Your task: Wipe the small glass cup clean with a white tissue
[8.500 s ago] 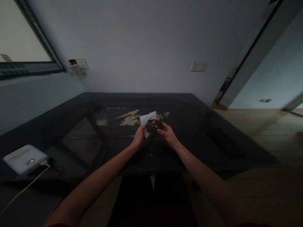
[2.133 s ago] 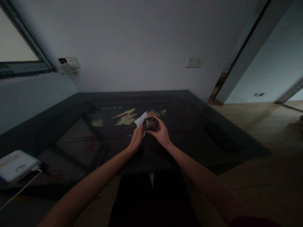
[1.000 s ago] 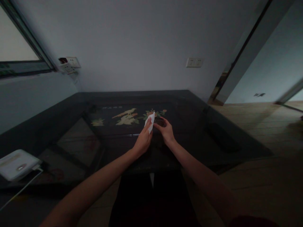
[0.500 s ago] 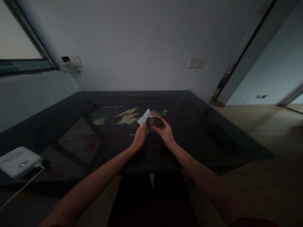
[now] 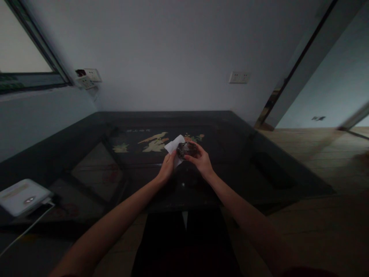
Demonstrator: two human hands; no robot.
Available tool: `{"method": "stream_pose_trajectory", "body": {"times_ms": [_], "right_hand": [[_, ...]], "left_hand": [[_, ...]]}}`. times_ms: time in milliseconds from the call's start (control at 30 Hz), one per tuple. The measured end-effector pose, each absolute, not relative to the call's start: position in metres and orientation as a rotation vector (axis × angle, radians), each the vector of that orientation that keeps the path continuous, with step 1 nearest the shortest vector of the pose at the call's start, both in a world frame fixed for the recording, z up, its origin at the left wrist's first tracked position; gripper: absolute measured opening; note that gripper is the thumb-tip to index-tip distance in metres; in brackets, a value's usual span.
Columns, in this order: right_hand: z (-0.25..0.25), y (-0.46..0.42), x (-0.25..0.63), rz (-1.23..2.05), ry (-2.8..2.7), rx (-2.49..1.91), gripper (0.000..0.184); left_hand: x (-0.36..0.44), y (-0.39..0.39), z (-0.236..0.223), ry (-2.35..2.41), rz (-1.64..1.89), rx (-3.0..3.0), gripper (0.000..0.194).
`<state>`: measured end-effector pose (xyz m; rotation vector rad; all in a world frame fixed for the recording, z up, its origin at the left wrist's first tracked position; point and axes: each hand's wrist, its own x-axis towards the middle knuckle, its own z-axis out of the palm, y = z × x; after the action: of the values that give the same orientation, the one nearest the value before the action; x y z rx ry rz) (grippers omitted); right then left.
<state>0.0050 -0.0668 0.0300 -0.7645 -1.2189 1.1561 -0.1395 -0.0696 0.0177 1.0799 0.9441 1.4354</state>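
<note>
At frame centre, the right hand (image 5: 203, 163) grips a dark, glossy, rounded object (image 5: 183, 150) from the right; the left hand (image 5: 167, 166) holds a white, thin tissue (image 5: 174, 144) at its left edge.

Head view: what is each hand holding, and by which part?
The right hand grips the dark glossy object by its right side; the left hand holds the white tissue by its lower left edge.

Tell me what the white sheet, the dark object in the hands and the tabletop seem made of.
White sheet: likely paper, matte; thin, without shine.
Dark object: perhaps glass or plastic, glossy, judging by its glints.
Tabletop: possibly glass, smooth and glossy; it shows reflections.
</note>
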Motion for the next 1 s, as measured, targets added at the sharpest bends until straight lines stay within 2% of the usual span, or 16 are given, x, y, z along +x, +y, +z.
{"method": "stream_pose_trajectory", "body": {"times_ms": [100, 267, 433, 567, 767, 1000], "right_hand": [[0.029, -0.064, 0.010, 1.106, -1.191, -0.780, 0.070], [0.028, -0.059, 0.017, 1.049, -1.183, -0.784, 0.068], [0.029, -0.064, 0.014, 1.082, -1.251, -0.802, 0.074], [0.032, -0.070, 0.010, 1.110, -1.311, -0.759, 0.074], [0.038, -0.073, 0.008, 1.189, -1.328, -0.694, 0.078], [0.038, -0.069, 0.012, 1.120, -1.323, -0.697, 0.079]], "left_hand": [[-0.140, -0.077, 0.015, 0.989, 1.416, 1.247, 0.049], [-0.137, -0.088, 0.024, 1.009, 1.457, 1.321, 0.041], [-0.138, -0.084, 0.026, 1.005, 1.458, 1.262, 0.043], [-0.141, -0.074, 0.021, 0.966, 1.467, 1.101, 0.043], [-0.136, -0.074, 0.029, 0.927, 1.449, 0.699, 0.029], [-0.131, -0.079, 0.038, 0.889, 1.401, 0.633, 0.030]]}}
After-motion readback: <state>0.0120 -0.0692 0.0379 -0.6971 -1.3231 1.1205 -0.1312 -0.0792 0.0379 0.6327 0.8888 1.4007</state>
